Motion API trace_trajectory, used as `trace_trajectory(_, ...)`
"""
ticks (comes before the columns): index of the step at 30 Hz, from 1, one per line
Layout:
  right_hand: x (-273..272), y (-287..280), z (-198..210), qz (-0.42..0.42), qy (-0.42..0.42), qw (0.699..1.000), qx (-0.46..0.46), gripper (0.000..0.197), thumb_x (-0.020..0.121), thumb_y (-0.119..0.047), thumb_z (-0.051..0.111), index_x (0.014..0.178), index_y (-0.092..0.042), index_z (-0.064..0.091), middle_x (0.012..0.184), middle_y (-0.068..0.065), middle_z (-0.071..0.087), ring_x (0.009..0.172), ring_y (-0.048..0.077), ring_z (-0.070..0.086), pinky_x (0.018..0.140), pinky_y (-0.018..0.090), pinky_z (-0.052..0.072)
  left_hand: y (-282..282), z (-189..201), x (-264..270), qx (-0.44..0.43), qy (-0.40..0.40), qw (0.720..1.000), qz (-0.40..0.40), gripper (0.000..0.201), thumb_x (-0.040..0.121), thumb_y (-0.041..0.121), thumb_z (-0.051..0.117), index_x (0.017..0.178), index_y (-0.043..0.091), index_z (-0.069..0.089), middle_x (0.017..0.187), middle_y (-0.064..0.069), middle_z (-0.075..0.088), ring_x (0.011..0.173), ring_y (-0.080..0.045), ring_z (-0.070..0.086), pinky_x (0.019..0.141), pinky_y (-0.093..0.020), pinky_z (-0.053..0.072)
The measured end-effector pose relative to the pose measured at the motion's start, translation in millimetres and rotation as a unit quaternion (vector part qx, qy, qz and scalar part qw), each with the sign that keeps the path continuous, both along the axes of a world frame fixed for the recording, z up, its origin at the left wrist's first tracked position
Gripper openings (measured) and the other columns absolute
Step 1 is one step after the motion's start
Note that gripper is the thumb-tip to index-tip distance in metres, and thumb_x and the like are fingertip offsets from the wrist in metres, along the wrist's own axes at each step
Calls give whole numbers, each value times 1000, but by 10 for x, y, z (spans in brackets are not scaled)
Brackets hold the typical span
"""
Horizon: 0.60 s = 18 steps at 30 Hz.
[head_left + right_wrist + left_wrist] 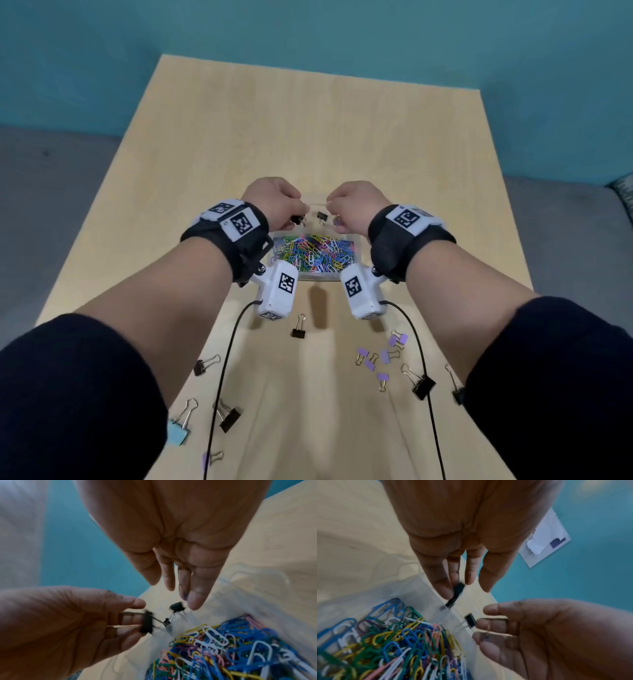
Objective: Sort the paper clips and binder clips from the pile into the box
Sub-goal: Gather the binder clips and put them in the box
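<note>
A clear box (318,278) stands mid-table, its near compartment full of coloured paper clips (315,251). Both hands hover over the far compartment. My left hand (297,214) pinches a black binder clip (298,220) by its wire handles; in the right wrist view this clip (146,623) is blurred against the left hand's fingers (126,619). A smaller black binder clip (321,216) hangs free in the air just under my right hand (334,210), handles down. A bit of a purple binder clip (338,223) shows between the right fingers (193,599).
Loose binder clips lie on the near table: a black one (298,327), a purple cluster (380,356), black ones at right (421,383) and left (227,414), a light blue one (180,430). Two black cables (222,377) trail from the wrist cameras.
</note>
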State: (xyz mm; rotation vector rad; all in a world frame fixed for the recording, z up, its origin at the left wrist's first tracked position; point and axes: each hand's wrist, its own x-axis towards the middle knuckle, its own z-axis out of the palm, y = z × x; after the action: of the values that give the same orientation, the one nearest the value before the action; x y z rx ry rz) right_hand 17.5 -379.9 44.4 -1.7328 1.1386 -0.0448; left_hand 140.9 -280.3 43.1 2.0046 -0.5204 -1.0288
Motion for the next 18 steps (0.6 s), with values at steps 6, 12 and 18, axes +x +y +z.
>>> trace_trajectory(6,-701,67,175,44,-3,993,-106,20,87,-14,56,106,-15,64,95,-1,65,90,25,62,87,41,51,739,166,86,-66,-22,997,26,6,83,6,66,82,12,64,78,-7,62,73,-23,60,73,-41,56)
trace_trajectory(12,-1675,552,-17,277,219,913,-204,33,87,-19,48,119,-24,55,105,-4,57,88,16,58,77,31,49,1865,-29,5,229,-208,927,-210,18,74,38,68,85,27,60,79,7,64,69,-12,61,61,-31,50)
trace_trajectory(18,-1972,896,-276,302,234,890,-248,12,90,-23,50,102,-23,51,94,-4,43,85,17,45,68,32,46,2295,-296,-277,249,-271,893,-259,30,72,45,68,83,29,44,82,7,48,67,-10,51,54,-27,35)
